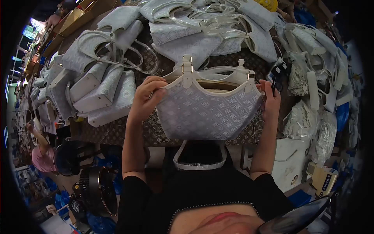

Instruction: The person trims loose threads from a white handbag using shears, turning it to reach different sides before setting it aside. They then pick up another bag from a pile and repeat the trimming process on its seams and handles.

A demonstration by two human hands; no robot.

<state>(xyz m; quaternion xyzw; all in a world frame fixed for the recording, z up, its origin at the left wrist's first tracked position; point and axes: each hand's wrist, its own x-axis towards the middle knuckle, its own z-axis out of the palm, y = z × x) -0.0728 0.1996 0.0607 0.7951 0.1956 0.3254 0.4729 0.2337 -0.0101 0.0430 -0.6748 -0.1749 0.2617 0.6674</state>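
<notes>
A pale handbag (210, 109) with a woven-look pattern stands upright in front of me, its zipped top partly open. My left hand (150, 95) pinches the bag's upper left corner with the fingers closed. At the opposite upper corner, my right hand (270, 99) has its fingers closed on the bag's edge. A small dark object (275, 84) shows at the right fingers; its kind I cannot make out. One plastic-wrapped handle (200, 166) hangs down toward my lap, while the other lies behind the bag's opening. Metal rings join the handle tabs (187, 70) to the bag.
Similar bags (181, 41) are heaped across the back of the brown patterned table (156, 134), with more bags (99, 87) at left. Plastic-wrapped bags (311, 58) pile up at right. A black fan (97, 191) stands lower left, near another person (43, 156).
</notes>
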